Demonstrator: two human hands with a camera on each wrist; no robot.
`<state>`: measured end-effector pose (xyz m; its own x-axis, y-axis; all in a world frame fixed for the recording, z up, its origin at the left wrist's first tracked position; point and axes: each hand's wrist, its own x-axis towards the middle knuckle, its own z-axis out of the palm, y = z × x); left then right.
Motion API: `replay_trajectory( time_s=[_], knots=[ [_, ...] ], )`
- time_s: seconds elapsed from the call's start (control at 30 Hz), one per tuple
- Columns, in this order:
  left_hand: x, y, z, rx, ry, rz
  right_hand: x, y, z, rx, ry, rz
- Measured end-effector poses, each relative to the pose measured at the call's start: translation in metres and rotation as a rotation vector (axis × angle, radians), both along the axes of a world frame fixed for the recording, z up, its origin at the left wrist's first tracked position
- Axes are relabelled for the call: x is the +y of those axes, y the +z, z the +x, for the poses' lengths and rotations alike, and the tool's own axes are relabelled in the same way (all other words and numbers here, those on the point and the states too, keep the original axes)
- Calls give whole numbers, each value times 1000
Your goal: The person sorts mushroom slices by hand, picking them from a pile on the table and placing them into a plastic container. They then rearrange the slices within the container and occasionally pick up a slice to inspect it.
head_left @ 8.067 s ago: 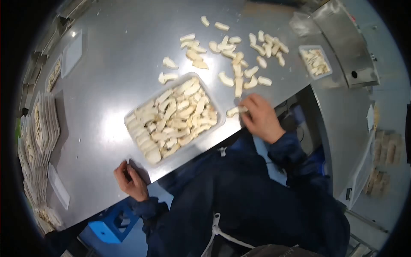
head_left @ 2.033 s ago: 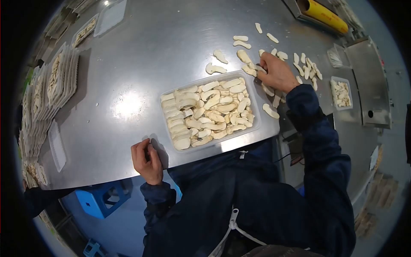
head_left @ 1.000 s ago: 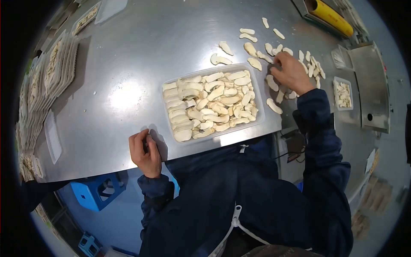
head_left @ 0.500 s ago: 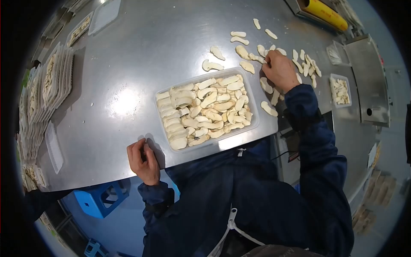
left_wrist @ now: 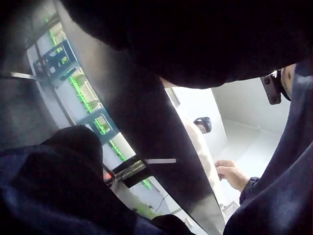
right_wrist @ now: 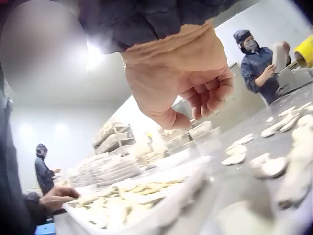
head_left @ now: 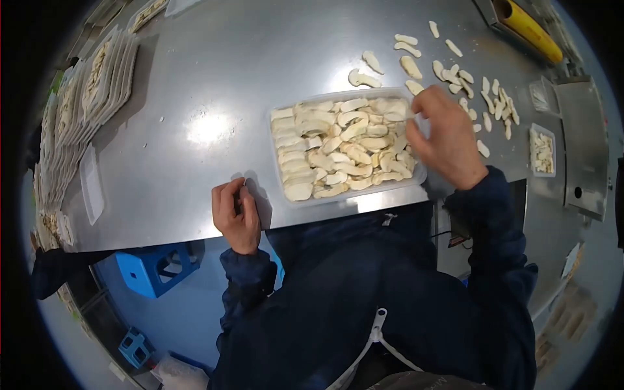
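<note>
A clear plastic tray (head_left: 420, 174) filled with pale mushroom slices (head_left: 357, 153) sits near the table's front edge. At its left side the slices lie in a neat stacked row; elsewhere they overlap at several angles. My right hand (head_left: 448, 136) hovers over the tray's right rim, fingers bent downward. In the right wrist view, a gap shows between the thumb and the curved fingers, with no slice seen between them. Loosely curled, my left hand (head_left: 237, 211) rests at the table's front edge, left of the tray. The left wrist view does not show that hand's fingers.
Loose mushroom slices (head_left: 364, 78) lie scattered behind and right of the tray. Stacked filled trays (head_left: 97, 104) stand at the left, beside an upturned white tray (head_left: 91, 185). A small filled tray (head_left: 542, 151) and a yellow roll (head_left: 530, 29) are at the right. A blue stool (head_left: 153, 266) stands below.
My right hand has left the loose slices and come left, over the tray's right rim. Earlier it pinched a slice by the front edge. My left hand stays resting on the table.
</note>
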<state>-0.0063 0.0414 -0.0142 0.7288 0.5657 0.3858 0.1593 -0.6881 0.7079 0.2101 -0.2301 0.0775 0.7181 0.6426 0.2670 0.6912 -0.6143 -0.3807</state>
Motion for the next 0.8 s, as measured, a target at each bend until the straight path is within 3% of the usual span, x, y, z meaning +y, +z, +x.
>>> replay_trajectory(
  time_s=[0.27,0.8],
  knots=[
    [-1,3,-4,44,-1,-70,67,-16,-44,61,176,23],
    [2,1,-5,57,-4,-28,82,-36,-38,3,158,-18]
  ],
)
